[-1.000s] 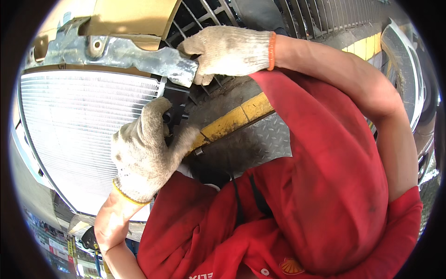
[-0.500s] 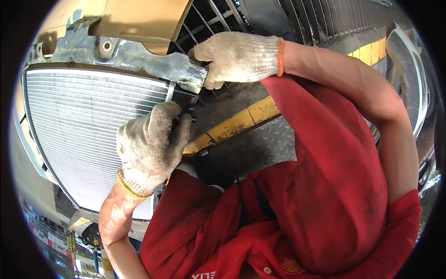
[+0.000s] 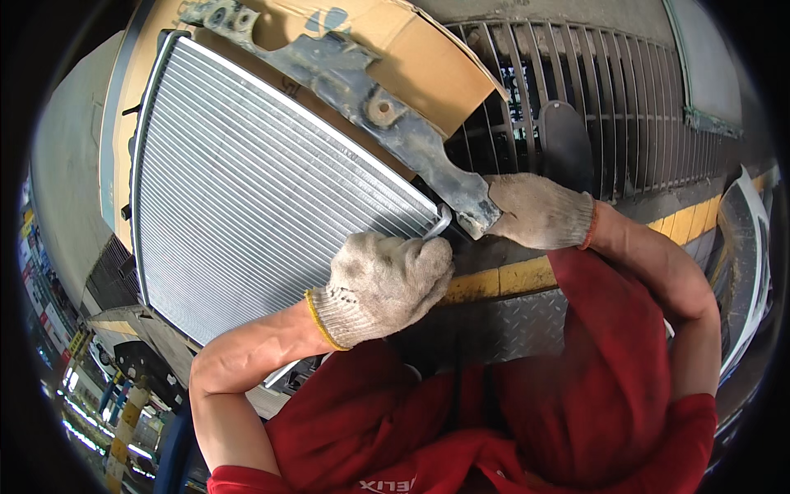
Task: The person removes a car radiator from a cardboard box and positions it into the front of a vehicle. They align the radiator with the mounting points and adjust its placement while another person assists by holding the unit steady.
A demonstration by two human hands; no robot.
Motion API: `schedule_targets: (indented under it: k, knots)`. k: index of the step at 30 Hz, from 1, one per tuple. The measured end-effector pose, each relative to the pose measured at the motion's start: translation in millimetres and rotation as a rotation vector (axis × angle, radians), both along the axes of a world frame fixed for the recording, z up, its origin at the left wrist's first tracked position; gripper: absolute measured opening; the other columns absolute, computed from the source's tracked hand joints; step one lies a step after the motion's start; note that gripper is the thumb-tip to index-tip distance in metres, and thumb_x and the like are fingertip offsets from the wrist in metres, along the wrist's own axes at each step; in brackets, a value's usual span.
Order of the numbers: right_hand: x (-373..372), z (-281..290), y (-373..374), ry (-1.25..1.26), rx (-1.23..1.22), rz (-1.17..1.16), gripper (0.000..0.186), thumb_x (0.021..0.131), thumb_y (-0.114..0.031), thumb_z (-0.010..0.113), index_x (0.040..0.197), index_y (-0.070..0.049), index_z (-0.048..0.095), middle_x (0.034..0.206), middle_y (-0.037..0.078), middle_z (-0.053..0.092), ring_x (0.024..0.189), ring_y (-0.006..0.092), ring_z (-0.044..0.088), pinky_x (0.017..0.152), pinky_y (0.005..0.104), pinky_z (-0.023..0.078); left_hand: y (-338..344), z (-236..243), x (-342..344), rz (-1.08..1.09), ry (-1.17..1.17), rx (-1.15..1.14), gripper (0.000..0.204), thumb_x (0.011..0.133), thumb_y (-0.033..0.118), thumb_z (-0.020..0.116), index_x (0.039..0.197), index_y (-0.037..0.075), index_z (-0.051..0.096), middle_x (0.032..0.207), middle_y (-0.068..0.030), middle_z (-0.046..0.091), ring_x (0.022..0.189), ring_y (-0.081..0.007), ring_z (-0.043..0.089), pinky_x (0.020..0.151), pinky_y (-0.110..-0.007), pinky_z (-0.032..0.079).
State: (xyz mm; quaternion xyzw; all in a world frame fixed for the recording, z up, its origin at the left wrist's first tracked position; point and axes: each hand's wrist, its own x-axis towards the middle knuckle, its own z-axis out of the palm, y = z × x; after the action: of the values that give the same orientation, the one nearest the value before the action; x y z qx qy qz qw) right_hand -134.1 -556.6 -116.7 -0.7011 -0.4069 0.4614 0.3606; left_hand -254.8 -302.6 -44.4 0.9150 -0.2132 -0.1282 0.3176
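Observation:
A silver radiator (image 3: 247, 173) with fine parallel fins stands tilted on my left. My left hand (image 3: 383, 284), in a knitted work glove with a yellow cuff, is closed at its near right corner. A short bent silver tube (image 3: 441, 222) sticks out just above those fingers; the fingertips are hidden. Along the radiator's upper edge runs a worn grey metal bracket (image 3: 411, 140) with holes. My right hand (image 3: 539, 212), gloved with an orange cuff, grips the bracket's near end; the glove partly covers that end.
Behind the bracket lies an opened cardboard box (image 3: 420, 49). A floor grate (image 3: 609, 107) spans the back right, with a dark shoe (image 3: 565, 144) over it. A yellow-painted edge (image 3: 527, 276) crosses beside a tread-plate floor (image 3: 518, 325). A pale curved panel (image 3: 753, 255) stands far right.
My view has turned, so radiator and bracket now slant down toward the right, and more of the grate shows. The left hand has closed further at the radiator corner; the right still grips the bracket.

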Motion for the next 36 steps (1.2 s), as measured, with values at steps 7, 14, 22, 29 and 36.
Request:
schedule_targets:
  k: [7,14,22,29,36]
  knots:
    - [10.4,7.2,4.0,-0.034,-0.023,0.103,0.032,0.102,-0.034,0.071,0.116,-0.005,0.072,0.108,0.022,0.075,0.101,0.0442,0.073,0.086,0.0526,0.059,-0.1,0.5,1.2,-0.002,-0.026,0.016,0.022,0.092,0.024,0.08,0.091,0.01,0.063,0.059,-0.0014,0.058,0.047,-0.0204,0.061,0.042,-0.035,0.048]
    - [5.9,9.0,2.8,-0.073,-0.167,0.098,0.035,0.104,-0.035,0.066,0.119,-0.002,0.069,0.109,0.023,0.074,0.102,0.0454,0.072,0.088,0.0534,0.06,2.9,-5.7,0.5,-0.068,-0.082,0.051,0.022,0.095,0.025,0.078,0.09,0.009,0.063,0.062,-0.0024,0.061,0.05,-0.0194,0.064,0.043,-0.035,0.052]
    - [5.6,11.6,2.9,0.037,-0.089,0.013,0.041,0.1,-0.03,0.077,0.132,-0.007,0.067,0.117,0.022,0.072,0.11,0.0447,0.071,0.094,0.0515,0.058,1.5,-7.2,-1.9,-0.016,-0.173,-0.026,0.021,0.096,0.022,0.072,0.087,0.011,0.057,0.058,-0.0029,0.06,0.048,-0.021,0.066,0.041,-0.038,0.051]
    - [2.7,-10.4,-1.5,-0.2,-0.038,0.141,0.032,0.095,-0.024,0.076,0.114,0.001,0.07,0.103,0.023,0.074,0.101,0.0438,0.073,0.089,0.0519,0.06,5.5,-8.1,0.1,-0.042,-0.073,-0.06,0.021,0.098,0.023,0.071,0.091,0.009,0.056,0.059,-0.0051,0.06,0.05,-0.025,0.066,0.043,-0.04,0.052]
    - [-0.7,-6.9,-2.5,-0.214,-0.023,0.057,0.037,0.098,-0.028,0.073,0.122,0.0,0.068,0.109,0.022,0.072,0.104,0.0452,0.071,0.092,0.0532,0.059,3.2,-6.9,-0.2,-0.027,-0.04,-0.037,0.021,0.099,0.024,0.071,0.094,0.008,0.058,0.063,-0.0073,0.063,0.055,-0.0279,0.07,0.048,-0.042,0.056]
